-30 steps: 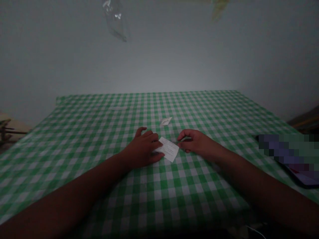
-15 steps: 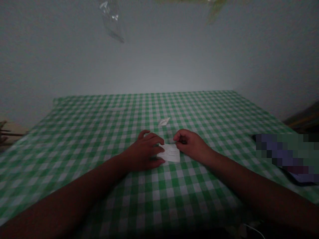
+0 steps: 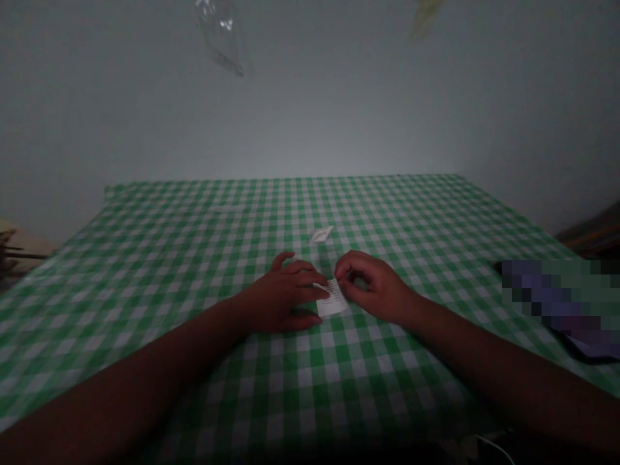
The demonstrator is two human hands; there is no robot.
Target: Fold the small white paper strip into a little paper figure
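A small white slip of paper with printed lines (image 3: 331,305) lies on the checked cloth between my hands, slightly turned. My left hand (image 3: 283,296) is open, its fingers spread, with the fingertips over the slip's left part and the thumb near its lower left corner. At the slip's upper right corner, the thumb and forefinger of my right hand (image 3: 372,284) are pinched together on the paper. Just beyond the hands sits a small folded white paper (image 3: 321,234).
The green and white checked tablecloth (image 3: 290,381) reaches back to a grey wall (image 3: 310,116). A phone or tablet with a blurred-out screen (image 3: 547,310) lies at the right. Clear plastic (image 3: 223,39) hangs on the wall. A white cable (image 3: 494,445) shows at the bottom right.
The slip has turned, its upper right corner now between my right thumb and forefinger. My left fingers have shifted a little to the right over it. The view has tilted slightly.
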